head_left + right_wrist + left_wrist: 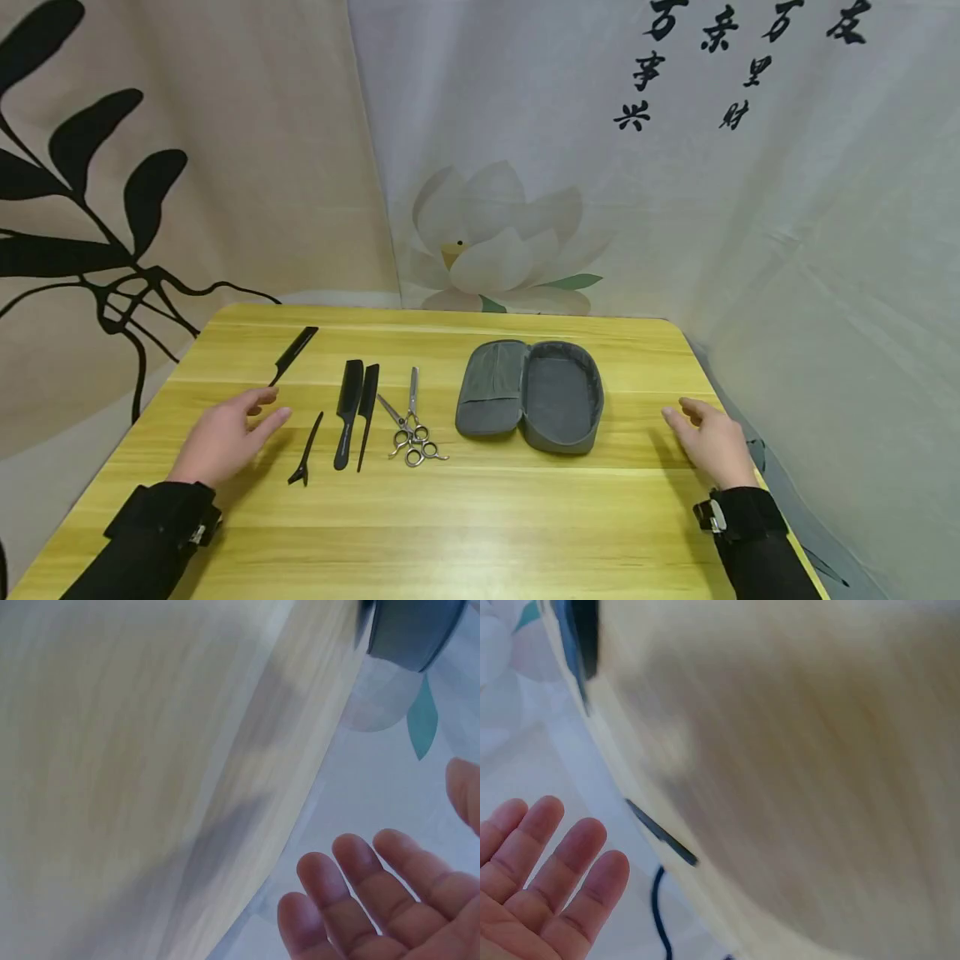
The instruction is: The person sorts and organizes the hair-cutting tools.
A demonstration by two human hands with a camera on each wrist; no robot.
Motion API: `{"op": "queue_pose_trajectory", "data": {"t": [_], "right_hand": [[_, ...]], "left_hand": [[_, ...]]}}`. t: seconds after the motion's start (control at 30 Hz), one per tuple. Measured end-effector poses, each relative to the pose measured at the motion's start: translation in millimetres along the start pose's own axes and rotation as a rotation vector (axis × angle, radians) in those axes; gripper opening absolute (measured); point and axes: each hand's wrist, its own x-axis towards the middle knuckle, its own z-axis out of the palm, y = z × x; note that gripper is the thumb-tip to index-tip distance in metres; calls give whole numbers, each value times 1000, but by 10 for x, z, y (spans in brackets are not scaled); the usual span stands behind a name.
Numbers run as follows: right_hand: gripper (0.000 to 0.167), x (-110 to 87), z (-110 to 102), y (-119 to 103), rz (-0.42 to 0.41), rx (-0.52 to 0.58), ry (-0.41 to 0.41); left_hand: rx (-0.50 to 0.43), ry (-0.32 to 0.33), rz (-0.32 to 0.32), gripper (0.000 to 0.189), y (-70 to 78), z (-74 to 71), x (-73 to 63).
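In the head view my left hand [231,435] is over the left part of the table, its fingers loosely bent and holding nothing. It overlaps the handle end of a black comb [297,352]; the left wrist view shows a thin dark piece [662,834] apart from the fingertips. Right of this hand lie a black hair clip [306,450], a wide black comb [349,408] and a slim tail comb [369,404]. Two pairs of silver scissors [413,433] cross beside them. My right hand [712,446] is over the right edge, fingers relaxed, nothing in it.
An unfolded grey zip case [491,417] lies right of the scissors, its pocketed lid to the left and its deep half to the right. The wooden table [465,533] has rounded far corners. Printed cloth curtains [525,100] hang behind it.
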Motion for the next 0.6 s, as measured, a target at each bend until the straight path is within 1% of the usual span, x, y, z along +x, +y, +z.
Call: {"op": "queue_pose_trajectory", "data": {"t": [0.1, 0.23, 0.3, 0.47, 0.6], "right_hand": [[70, -28, 6, -46, -2, 45, -1], [64, -79, 20, -102, 30, 102, 39], [62, -109, 19, -123, 46, 137, 68], [56, -162, 33, -182, 76, 191, 137], [49, -160, 87, -313, 108, 264, 201]], "left_hand": [[-9, 17, 9, 64, 98, 7, -12], [-15, 48, 19, 57, 236, 31, -30], [-11, 51, 22, 52, 311, 44, -42], [10, 22, 35, 45, 519, 88, -97], [40, -6, 64, 39, 745, 150, -137]]}}
